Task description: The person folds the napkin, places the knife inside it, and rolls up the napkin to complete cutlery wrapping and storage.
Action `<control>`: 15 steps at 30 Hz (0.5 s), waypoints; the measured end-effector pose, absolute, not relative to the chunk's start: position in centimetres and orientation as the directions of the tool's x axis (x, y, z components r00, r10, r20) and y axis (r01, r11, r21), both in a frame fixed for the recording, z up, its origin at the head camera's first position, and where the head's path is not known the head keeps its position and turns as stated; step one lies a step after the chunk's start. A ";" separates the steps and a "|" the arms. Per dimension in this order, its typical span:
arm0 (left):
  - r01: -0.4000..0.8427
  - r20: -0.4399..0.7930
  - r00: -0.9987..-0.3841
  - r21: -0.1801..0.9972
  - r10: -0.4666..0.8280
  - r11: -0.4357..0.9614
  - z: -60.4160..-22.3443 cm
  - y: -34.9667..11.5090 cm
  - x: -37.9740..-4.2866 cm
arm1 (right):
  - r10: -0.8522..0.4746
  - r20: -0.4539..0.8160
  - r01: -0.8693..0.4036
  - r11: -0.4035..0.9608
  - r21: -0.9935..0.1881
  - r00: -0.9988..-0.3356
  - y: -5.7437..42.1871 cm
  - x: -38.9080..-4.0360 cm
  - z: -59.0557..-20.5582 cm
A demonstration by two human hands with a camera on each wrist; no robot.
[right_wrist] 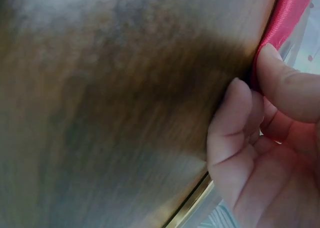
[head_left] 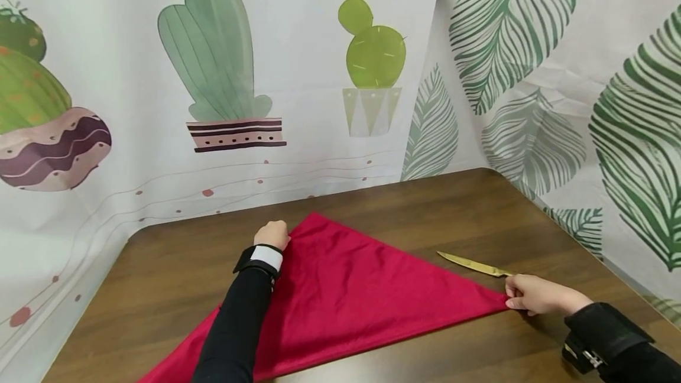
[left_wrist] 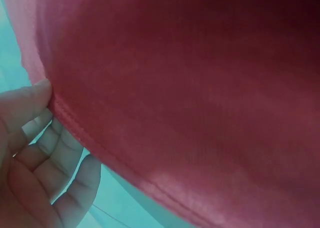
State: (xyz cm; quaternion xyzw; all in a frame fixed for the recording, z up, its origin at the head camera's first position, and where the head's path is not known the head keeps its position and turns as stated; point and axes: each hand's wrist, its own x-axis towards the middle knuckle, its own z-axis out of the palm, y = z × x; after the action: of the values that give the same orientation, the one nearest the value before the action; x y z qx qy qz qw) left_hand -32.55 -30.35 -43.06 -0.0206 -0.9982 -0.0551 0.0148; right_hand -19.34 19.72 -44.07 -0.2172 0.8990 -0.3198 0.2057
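A red cloth napkin lies spread on the table as a large triangle, its far point at the back and one corner to the right. At its upper left edge, the left hand pinches the hem; thumb and fingers grip the stitched border in the left wrist view. The right hand pinches the right corner, and the pink-red tip shows between thumb and finger in the right wrist view. Just beyond that hand lies a gold table knife, its handle end hidden behind the fingers. The left forearm covers part of the cloth.
The brown wooden table has rounded far corners. Behind it hangs a white backdrop with printed cacti, and on the right one with leaves. The napkin's lower left part runs out of the head view.
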 end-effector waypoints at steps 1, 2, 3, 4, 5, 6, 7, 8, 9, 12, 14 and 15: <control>0.041 0.030 -0.999 0.114 0.037 0.993 -42.9 -30.3 -32.5 | -0.522 -0.236 -0.254 0.700 -0.667 -0.820 19.7 -19.3 -44.0; 0.035 0.027 -0.999 0.123 0.032 0.992 -42.7 -30.3 -32.5 | -0.518 -0.244 -0.244 0.702 -0.669 -0.820 19.8 -19.4 -44.1; 0.029 0.022 -0.999 0.132 0.026 0.991 -42.4 -30.2 -32.5 | -0.509 -0.257 -0.226 0.704 -0.673 -0.822 19.8 -19.4 -44.1; 0.025 0.016 -1.000 0.135 0.023 0.991 -42.3 -30.2 -32.4 | -0.501 -0.267 -0.211 0.706 -0.676 -0.823 19.9 -19.4 -44.1; 0.025 0.011 -1.000 0.135 0.024 0.990 -42.1 -30.2 -32.4 | -0.495 -0.275 -0.200 0.709 -0.677 -0.824 19.9 -19.5 -44.2; 0.025 0.007 -1.000 0.137 0.025 0.990 -42.1 -30.2 -32.4 | -0.487 -0.283 -0.189 0.712 -0.676 -0.826 19.9 -19.5 -44.3; 0.026 0.001 -1.000 0.139 0.026 0.990 -42.0 -30.2 -32.4 | -0.480 -0.290 -0.178 0.715 -0.676 -0.828 19.9 -19.5 -44.4; 0.019 -0.002 -1.000 0.138 0.019 0.990 -41.9 -30.4 -32.2 | -0.477 -0.294 -0.173 0.717 -0.675 -0.829 19.7 -19.6 -44.4; 0.012 -0.003 -1.000 0.134 0.012 0.991 -41.8 -30.6 -32.0 | -0.477 -0.291 -0.178 0.719 -0.671 -0.829 19.5 -19.7 -44.5; -0.012 -0.006 -1.000 0.122 -0.011 0.992 -41.8 -31.2 -31.4 | -0.497 -0.258 -0.231 0.723 -0.651 -0.828 18.9 -19.8 -44.6; -0.030 -0.014 -1.000 0.117 -0.028 0.993 -41.7 -31.3 -31.1 | -0.506 -0.235 -0.257 0.721 -0.644 -0.830 18.7 -19.9 -44.5; -0.032 -0.014 -0.999 0.114 -0.031 0.993 -41.7 -31.3 -30.9 | -0.511 -0.222 -0.271 0.718 -0.641 -0.830 18.7 -19.9 -44.5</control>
State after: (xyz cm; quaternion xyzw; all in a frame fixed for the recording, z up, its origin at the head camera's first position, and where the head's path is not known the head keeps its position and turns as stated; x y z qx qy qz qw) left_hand -30.92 -31.32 -41.74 0.0158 -0.9982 -0.0571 -0.0063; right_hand -19.86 18.71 -44.48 -0.2157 0.9060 -0.3070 0.1958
